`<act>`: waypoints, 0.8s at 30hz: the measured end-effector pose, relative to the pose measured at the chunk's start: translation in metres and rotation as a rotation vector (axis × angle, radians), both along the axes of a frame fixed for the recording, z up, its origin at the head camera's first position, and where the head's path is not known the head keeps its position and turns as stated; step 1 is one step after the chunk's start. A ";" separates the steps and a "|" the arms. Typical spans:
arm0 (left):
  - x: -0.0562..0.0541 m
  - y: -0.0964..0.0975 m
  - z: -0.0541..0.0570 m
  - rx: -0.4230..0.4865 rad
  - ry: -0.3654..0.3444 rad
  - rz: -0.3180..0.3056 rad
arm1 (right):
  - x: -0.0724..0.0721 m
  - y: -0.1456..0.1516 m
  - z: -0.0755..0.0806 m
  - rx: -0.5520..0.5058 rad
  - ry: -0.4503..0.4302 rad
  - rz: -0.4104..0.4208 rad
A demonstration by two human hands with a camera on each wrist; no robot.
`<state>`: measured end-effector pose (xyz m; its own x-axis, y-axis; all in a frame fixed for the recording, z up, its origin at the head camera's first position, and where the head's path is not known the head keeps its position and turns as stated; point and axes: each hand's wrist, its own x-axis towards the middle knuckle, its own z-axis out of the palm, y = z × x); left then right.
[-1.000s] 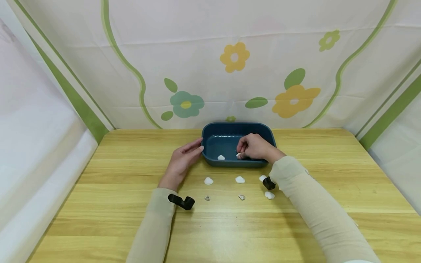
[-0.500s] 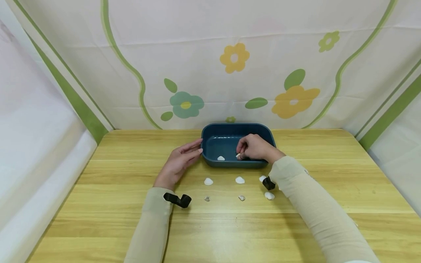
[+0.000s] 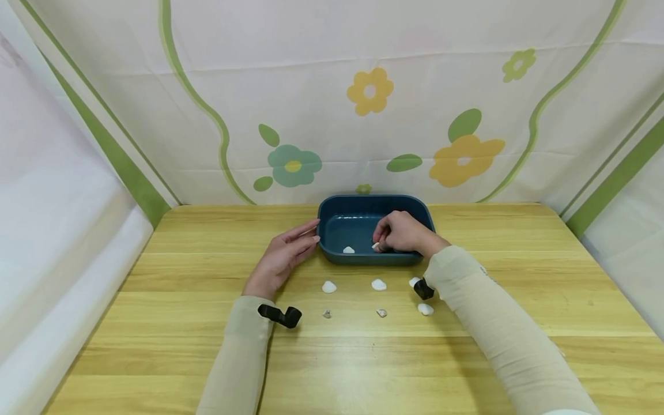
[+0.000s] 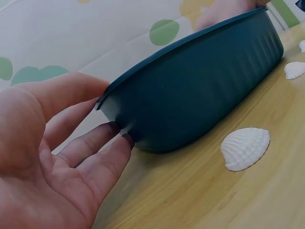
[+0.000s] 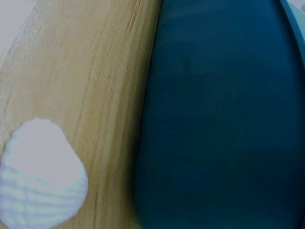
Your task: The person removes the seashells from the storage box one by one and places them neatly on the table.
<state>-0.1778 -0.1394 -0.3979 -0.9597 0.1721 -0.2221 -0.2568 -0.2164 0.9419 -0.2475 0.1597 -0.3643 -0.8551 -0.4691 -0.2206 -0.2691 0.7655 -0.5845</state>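
far behind, upright, pale cloth [image 3: 311, 34] with yellow, green and teal flowers; in front, wood-grain tabletop [image 3: 332, 380]; reaching in from near, left sleeve [image 3: 236, 351] and right sleeve [image 3: 503, 323], both beige; close to the far edge, dark blue basin [image 3: 363, 260], long side facing near; at the basin's left end, left grip [image 3: 277, 262], wide, with fingers [image 4: 109, 162] loosely extended and touching the outer wall; inside the basin's right part, right grip [image 3: 404, 233], narrow, pinching held shell [image 3: 375, 246], white, by the near wall; left of that grip, also in the basin, loose shell [image 3: 349, 250], white; on the tabletop, near of the basin, row of three white shells [image 3: 379, 285]; nearer on the right, fourth white shell [image 3: 425, 309]; smallest, nearer than the row, two greyish shells [image 3: 381, 313], well apart
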 end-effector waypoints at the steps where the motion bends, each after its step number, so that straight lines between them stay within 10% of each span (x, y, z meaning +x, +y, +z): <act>1: 0.000 -0.001 0.000 0.002 -0.004 -0.005 | 0.000 0.000 0.000 0.002 0.002 0.000; 13: -0.001 -0.005 -0.003 0.006 -0.011 -0.046 | 0.006 0.004 0.011 -0.066 0.037 -0.003; 24: -0.001 -0.006 -0.001 0.002 -0.026 -0.050 | 0.042 0.004 0.040 -0.246 0.017 0.025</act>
